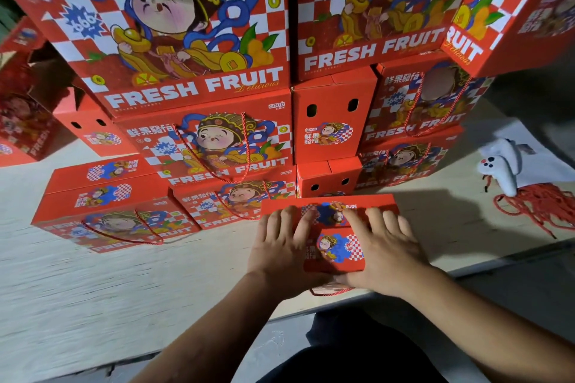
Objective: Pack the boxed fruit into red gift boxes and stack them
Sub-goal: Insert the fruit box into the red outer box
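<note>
Both hands flat on gift box (337,246) at table (124,274) front edge: left hand (281,247) and right hand (384,250) fingers straight, pressing top flaps. Stack (202,78) right behind.

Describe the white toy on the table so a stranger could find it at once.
Start at the wall of stacked red gift boxes and move right along the pale table. The white plush toy lies above a tangle of red cords, the only white, soft thing there.
</note>
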The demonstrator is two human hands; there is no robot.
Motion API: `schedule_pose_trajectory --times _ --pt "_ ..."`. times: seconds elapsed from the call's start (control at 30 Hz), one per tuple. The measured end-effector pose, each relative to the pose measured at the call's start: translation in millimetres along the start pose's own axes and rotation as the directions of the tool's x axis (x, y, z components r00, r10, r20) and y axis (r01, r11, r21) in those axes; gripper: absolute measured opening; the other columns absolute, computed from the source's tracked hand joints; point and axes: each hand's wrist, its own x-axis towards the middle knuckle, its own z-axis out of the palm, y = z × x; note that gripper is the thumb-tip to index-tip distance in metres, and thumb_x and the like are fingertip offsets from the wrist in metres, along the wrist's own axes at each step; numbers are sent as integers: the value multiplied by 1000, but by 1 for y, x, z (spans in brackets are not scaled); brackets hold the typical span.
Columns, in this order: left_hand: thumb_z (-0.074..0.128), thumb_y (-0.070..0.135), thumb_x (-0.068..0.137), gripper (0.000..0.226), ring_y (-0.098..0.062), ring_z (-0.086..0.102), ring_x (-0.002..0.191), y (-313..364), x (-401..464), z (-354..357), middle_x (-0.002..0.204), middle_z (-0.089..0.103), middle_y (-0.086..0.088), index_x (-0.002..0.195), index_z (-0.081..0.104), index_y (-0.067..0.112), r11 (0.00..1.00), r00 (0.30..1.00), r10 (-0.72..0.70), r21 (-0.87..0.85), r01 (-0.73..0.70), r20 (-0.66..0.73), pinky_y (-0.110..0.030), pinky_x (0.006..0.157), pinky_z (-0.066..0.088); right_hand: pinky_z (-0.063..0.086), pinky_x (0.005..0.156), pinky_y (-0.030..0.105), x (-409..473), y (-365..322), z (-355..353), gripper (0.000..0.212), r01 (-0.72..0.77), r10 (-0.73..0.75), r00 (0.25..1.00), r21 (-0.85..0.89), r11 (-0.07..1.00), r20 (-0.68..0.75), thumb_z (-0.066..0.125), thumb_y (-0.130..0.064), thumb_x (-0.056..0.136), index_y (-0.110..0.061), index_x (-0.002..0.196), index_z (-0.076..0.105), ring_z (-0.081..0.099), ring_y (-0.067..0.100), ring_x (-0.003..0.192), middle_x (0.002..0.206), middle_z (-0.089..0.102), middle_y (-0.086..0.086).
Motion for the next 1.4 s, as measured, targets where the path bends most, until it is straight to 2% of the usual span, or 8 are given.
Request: schedule_pose_trajectory --times 0.2,0.4,0.57,0.73,0.87,1.03,1.13,1.4 --pt "36 104 68 130 -39 5 161 -5 10 -5 174 6 -17 167 -6 30 999 988 33 21 -36 149 -55 127 -12 2 123 55 4 3 11 141 -20 -6 996 277 961 94 69 -83 56 -52 150 -31 -24 26 152 162 -39 -5" --pt "55 92 62 96 -29 51 96 4 -8 -7 116 55 -7 125 54 19 997 999 39 66 -37 -23 -45 86 44 48 93 53 -24 -4 22 121 -13 34 979 100 995 -202 81 -74 41 -21 144 44 53 37 108 129 43 7" --pt "62 93 56 94 -27 52 86 4 -11 -5 104 57 -5 114 53 19 996 994 64 60 -59 -83 -42 75 47 43 82 46 -19 2 24 108 12 -13 971 -6 1000 -237 71 -78 45 -18 133 54 49 32 93 110 50 9" --pt "48 95 70 119 -38 44 135 0 3 -3 149 44 -14 164 23 26 998 998 46 45 -48 44 -51 120 29 38 102 48 0 1 14 134 -22 27 998 73 997 -60 62 -83 52 -32 162 5 38 31 121 138 37 9" --pt "44 98 74 126 -39 7 160 -2 5 -3 173 11 -17 166 -10 30 996 992 73 44 -78 106 -54 124 -15 -1 123 56 4 5 18 142 -20 -3 995 243 970 95 68 -81 59 -46 150 -36 -26 29 154 165 -34 1" --pt "50 98 72 130 -39 24 155 -14 3 -15 168 24 -18 169 6 23 990 989 138 -34 -137 44 -56 128 8 -16 123 47 5 14 -5 132 72 -107 980 199 977 171 44 -97 63 -40 150 -37 -39 23 149 154 -53 -1" --pt "53 96 70 114 -35 54 120 -20 -5 -11 139 53 -13 154 46 19 988 976 138 -41 -146 -166 -50 108 44 -3 125 49 -1 7 -10 122 46 -76 989 235 971 124 35 -98 70 -34 159 -19 -22 15 153 162 -37 -12" --pt "49 90 71 87 -33 52 90 -11 -21 4 107 53 -9 116 57 16 995 958 101 36 -95 -267 -47 79 43 40 81 44 -20 -17 14 90 2 22 946 73 997 -324 49 -86 73 -22 135 53 46 27 95 109 46 1"
